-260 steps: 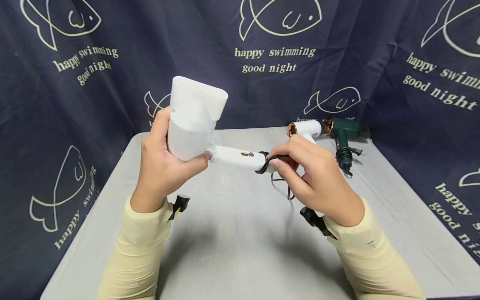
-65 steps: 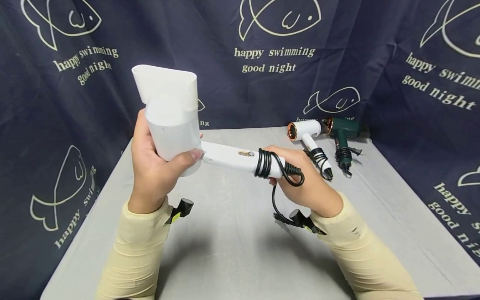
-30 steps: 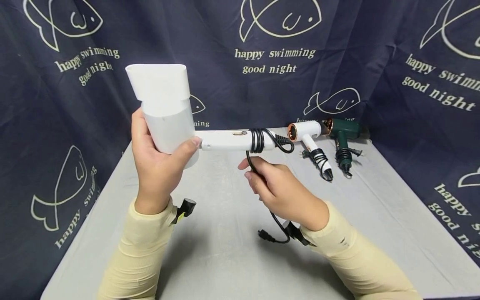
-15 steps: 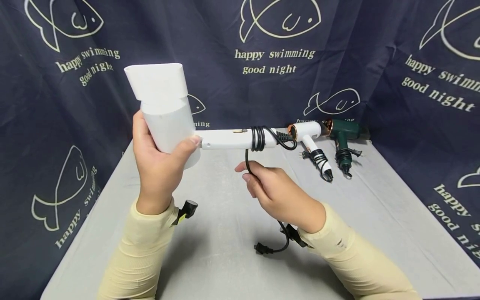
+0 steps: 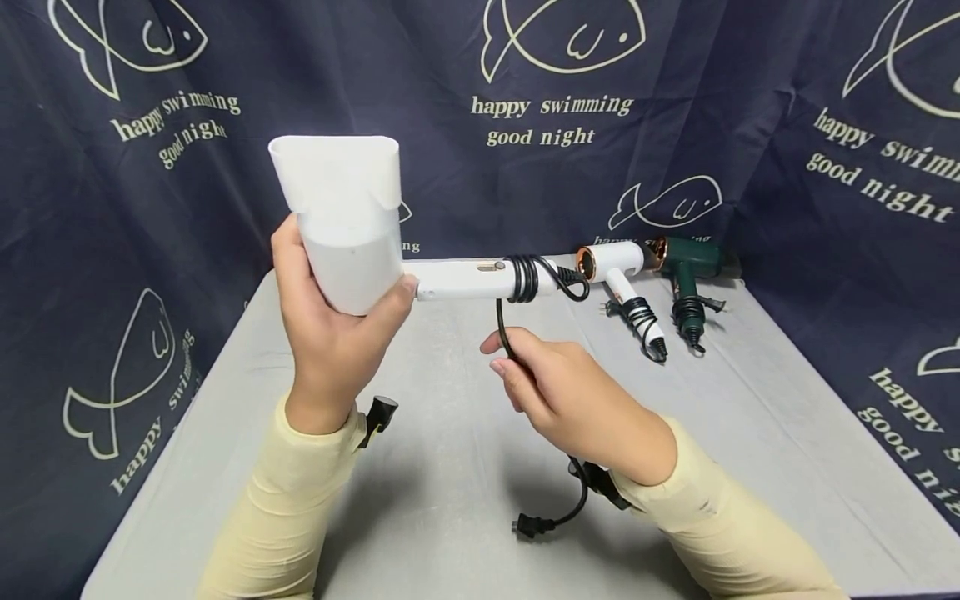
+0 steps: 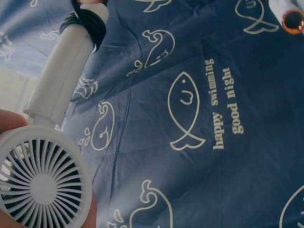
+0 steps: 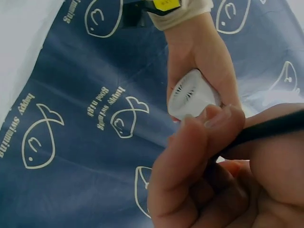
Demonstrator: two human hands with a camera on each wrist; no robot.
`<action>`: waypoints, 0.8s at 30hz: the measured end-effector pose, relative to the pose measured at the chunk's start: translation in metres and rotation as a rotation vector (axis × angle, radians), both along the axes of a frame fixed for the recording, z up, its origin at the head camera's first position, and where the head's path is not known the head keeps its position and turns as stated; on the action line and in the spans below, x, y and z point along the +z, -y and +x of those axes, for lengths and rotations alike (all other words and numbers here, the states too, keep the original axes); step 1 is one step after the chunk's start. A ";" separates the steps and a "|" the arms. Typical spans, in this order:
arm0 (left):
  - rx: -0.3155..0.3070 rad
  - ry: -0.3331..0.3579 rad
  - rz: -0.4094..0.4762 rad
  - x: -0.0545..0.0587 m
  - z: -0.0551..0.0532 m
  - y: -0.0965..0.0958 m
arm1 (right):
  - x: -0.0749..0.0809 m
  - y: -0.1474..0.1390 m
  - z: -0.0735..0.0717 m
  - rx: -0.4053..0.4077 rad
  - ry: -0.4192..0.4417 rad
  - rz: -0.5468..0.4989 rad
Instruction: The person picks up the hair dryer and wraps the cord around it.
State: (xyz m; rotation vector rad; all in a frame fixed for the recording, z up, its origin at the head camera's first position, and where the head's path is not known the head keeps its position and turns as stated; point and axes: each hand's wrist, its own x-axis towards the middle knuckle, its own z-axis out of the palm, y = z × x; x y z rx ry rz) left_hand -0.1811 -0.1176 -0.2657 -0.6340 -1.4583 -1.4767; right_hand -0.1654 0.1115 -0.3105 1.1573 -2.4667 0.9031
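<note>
My left hand (image 5: 330, 354) grips a white hair dryer (image 5: 348, 258) by its barrel, the flat nozzle pointing up and the handle stretching to the right. Several turns of black cord (image 5: 522, 278) circle the handle near its end. In the left wrist view the round slotted grille (image 6: 44, 189) faces the camera. Below the handle, my right hand (image 5: 581, 404) pinches the cord's free length between thumb and fingers; the right wrist view shows the cord (image 7: 273, 127) running through them. The cord's plug (image 5: 534, 526) hangs under the right hand.
At the table's far right lie a second white hair dryer (image 5: 617, 262) and a dark green hair dryer (image 5: 690, 258), both with cords wound round their handles. A grey cloth covers the table (image 5: 442, 467). Dark blue printed curtains (image 5: 420, 75) surround it.
Since the earliest frame, more cord turns show on the handle, and the right hand has moved from the handle's end to below it. Lately the dryer shifted slightly right; the plug hangs lower.
</note>
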 end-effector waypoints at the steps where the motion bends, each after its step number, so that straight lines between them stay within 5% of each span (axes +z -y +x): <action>1: 0.010 -0.008 -0.006 0.001 0.001 0.000 | 0.002 -0.001 0.001 0.001 0.007 -0.004; 10: 0.120 -0.039 -0.037 -0.003 -0.001 0.005 | 0.007 -0.010 0.006 0.039 0.012 -0.066; 18: 0.452 -0.108 -0.146 -0.012 -0.020 0.011 | 0.013 -0.018 0.014 0.085 0.010 -0.147; 24: 0.443 -0.031 -0.163 -0.017 -0.028 0.017 | 0.020 -0.025 0.012 0.022 -0.167 -0.251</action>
